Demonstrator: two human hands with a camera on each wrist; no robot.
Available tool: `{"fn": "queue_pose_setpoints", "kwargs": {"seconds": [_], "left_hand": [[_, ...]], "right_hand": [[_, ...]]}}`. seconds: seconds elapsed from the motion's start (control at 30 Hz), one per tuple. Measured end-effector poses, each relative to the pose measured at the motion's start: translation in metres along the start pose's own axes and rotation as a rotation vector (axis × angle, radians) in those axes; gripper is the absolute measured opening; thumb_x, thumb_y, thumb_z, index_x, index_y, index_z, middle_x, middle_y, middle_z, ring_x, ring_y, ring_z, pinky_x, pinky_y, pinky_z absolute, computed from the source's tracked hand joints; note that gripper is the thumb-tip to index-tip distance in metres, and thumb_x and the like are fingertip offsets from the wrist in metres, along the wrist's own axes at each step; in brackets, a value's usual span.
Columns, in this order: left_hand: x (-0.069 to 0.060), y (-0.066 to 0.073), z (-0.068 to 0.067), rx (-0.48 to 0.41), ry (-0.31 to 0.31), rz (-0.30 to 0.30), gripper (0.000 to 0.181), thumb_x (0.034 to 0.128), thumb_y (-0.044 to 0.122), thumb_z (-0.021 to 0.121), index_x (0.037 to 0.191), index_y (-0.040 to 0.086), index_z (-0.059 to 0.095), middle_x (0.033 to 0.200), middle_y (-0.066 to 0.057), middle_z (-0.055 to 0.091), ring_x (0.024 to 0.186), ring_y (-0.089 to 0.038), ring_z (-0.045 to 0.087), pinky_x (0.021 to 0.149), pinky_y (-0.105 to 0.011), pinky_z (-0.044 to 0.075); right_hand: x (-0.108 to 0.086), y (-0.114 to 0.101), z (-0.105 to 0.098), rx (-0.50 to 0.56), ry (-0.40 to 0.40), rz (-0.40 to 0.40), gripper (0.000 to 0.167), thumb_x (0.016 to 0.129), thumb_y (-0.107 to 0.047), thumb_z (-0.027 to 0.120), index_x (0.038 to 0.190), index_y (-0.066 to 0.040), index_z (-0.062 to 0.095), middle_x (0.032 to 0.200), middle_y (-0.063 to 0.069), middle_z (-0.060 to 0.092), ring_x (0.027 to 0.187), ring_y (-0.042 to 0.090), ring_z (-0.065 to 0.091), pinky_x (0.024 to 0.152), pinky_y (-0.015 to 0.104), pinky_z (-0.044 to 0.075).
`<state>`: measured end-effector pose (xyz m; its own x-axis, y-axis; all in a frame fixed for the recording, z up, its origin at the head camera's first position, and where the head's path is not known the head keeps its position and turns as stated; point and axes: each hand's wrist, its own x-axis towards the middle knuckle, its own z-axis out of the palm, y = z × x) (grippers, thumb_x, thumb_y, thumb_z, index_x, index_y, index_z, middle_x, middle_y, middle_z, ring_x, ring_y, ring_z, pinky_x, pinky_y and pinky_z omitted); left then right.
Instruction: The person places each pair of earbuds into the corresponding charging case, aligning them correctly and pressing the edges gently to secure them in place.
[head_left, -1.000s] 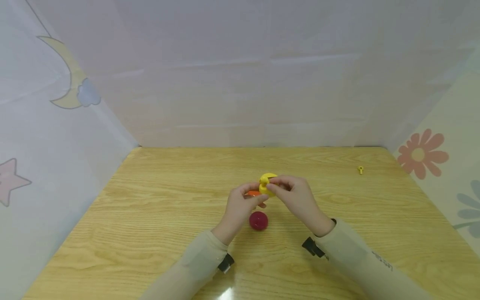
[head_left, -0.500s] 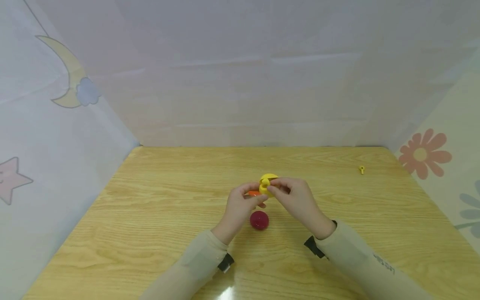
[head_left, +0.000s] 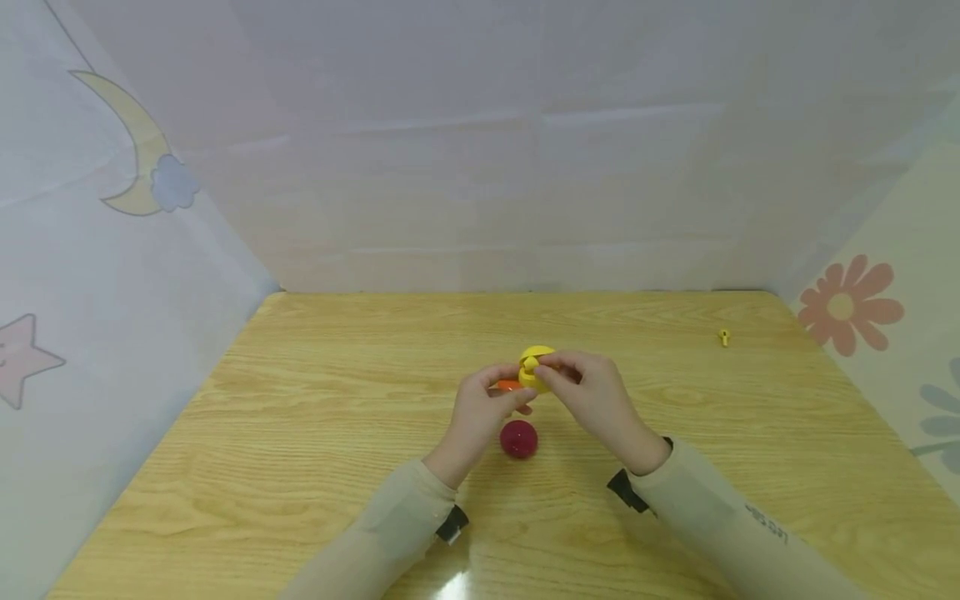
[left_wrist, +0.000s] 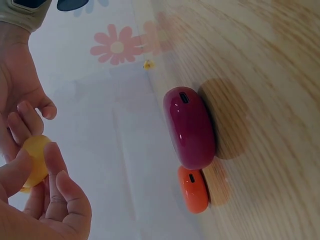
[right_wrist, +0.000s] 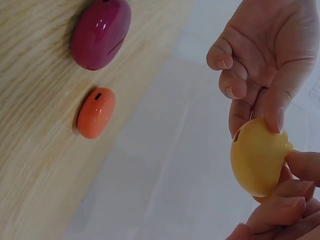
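My left hand (head_left: 480, 408) pinches a yellow earbud charging case (left_wrist: 37, 159) between thumb and fingers, above the table. Its lid stands raised in the head view. With thumb and forefinger my right hand (head_left: 596, 400) pinches a small yellow earbud (head_left: 531, 364) at the case's opening, between lid and base; how deep it sits cannot be seen. Below the hands, a glossy magenta case (head_left: 519, 439) lies on the table. Beside it is a smaller orange case (right_wrist: 96, 113), partly hidden behind my left fingers in the head view. A second yellow earbud (head_left: 724, 337) lies at the far right.
The wooden table (head_left: 315, 450) ends at a pale cloth backdrop (head_left: 480, 183) behind, with printed cloth at both sides. Dark wrist straps (head_left: 452, 525) hang below both cuffs.
Both hands stay almost in place. The earbud has turned slightly at the case's opening between my right fingertips. The case remains in my left hand.
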<state>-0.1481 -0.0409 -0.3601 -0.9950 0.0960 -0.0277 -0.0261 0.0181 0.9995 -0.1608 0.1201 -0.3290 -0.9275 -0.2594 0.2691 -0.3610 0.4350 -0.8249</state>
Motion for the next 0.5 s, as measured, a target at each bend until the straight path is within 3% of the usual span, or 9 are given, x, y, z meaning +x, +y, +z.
{"fn": "queue_pose_setpoints", "kwargs": {"seconds": [0.23,0.5], "left_hand": [[0.001,-0.0006,0.0004,0.008,0.009,0.016,0.028,0.0899,0.006,0.068,0.116,-0.003,0.065,0.099,-0.014,0.068,0.071,-0.016,0.067,0.075,-0.035,0.055],[0.0004,-0.0002,0.0005,0.007,0.009,0.022,0.027,0.09,0.005,0.068,0.116,-0.004,0.065,0.098,-0.01,0.068,0.071,-0.017,0.067,0.077,-0.04,0.057]], "right_hand": [[0.0006,-0.0047,-0.0005,-0.067,0.011,0.003,0.01,0.089,-0.005,0.068,0.091,0.006,0.069,0.064,0.002,0.048,0.058,0.015,0.039,0.05,0.021,0.032],[0.0002,-0.0043,-0.0003,-0.05,0.008,0.006,0.01,0.089,-0.004,0.068,0.091,0.005,0.07,0.064,0.002,0.05,0.058,0.016,0.04,0.049,0.023,0.032]]}}
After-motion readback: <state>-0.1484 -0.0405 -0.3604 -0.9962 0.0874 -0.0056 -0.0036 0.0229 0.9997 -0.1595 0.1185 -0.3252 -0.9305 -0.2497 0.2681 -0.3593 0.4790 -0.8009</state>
